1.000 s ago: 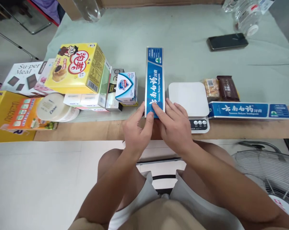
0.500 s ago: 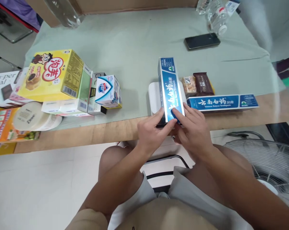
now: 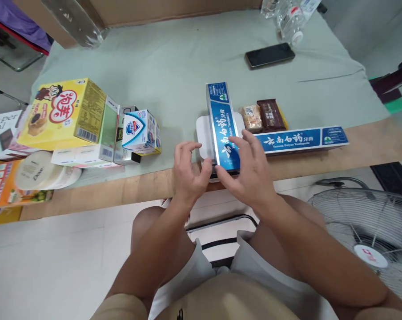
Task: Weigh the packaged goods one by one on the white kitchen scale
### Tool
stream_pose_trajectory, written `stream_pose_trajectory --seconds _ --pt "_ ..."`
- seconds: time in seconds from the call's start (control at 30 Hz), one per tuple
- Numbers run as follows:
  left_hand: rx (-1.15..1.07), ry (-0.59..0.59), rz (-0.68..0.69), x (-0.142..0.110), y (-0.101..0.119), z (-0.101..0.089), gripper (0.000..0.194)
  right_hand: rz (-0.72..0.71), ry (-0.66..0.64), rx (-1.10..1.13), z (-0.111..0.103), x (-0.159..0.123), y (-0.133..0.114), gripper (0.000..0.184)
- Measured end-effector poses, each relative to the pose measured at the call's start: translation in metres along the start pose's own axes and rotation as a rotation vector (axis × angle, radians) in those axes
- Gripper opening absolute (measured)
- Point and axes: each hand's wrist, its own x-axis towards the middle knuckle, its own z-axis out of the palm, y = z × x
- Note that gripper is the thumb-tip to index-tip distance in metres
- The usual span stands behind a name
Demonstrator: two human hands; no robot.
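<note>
A blue toothpaste box (image 3: 223, 124) lies lengthwise across a small white flat device (image 3: 204, 138) at the table's front edge. My left hand (image 3: 191, 171) is at the near left corner of the device, its fingers apart and nothing in them. To the right of the box, my right hand (image 3: 249, 169) is open with fingers spread; whether its fingertips touch the box I cannot tell. A second toothpaste box (image 3: 303, 140) lies sideways along the edge on the right. Behind it sit a tan wrapped snack (image 3: 251, 118) and a brown snack packet (image 3: 271, 115).
On the left stand a yellow snack box (image 3: 59, 113), a small white-and-blue soap box (image 3: 139, 131), a white round jar (image 3: 37, 171) and an orange box (image 3: 4, 182). A phone (image 3: 269, 55) and plastic bottles (image 3: 291, 22) lie further back. A fan (image 3: 371, 231) stands at the lower right.
Both hands have let go of the toothpaste box and drawn apart, fingers opening. The box stays on the white device. The whole view has shifted slightly.
</note>
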Motion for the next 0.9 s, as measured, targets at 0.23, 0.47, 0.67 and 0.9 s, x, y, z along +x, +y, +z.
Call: stream_pose_trajectory --seconds 0.23,0.47,0.67,0.9 --pt "-0.041 -0.101 -0.053 -0.003 -0.003 0.002 0.033 0.144 -0.145 -0.058 -0.005 0.012 -0.022 0.047" --pt "-0.056 -0.046 -0.114 -0.003 -0.011 0.003 0.049 0.196 -0.115 -0.051 -0.013 0.018 -0.009 0.047" --pt "-0.115 0.16 -0.074 0.001 -0.011 0.011 0.054 0.321 0.043 0.456 -0.036 0.024 0.028 0.033" --pt "-0.564 0.008 -0.131 -0.006 0.019 0.022 0.057 0.068 0.035 0.515 -0.143 -0.045 0.085 0.048"
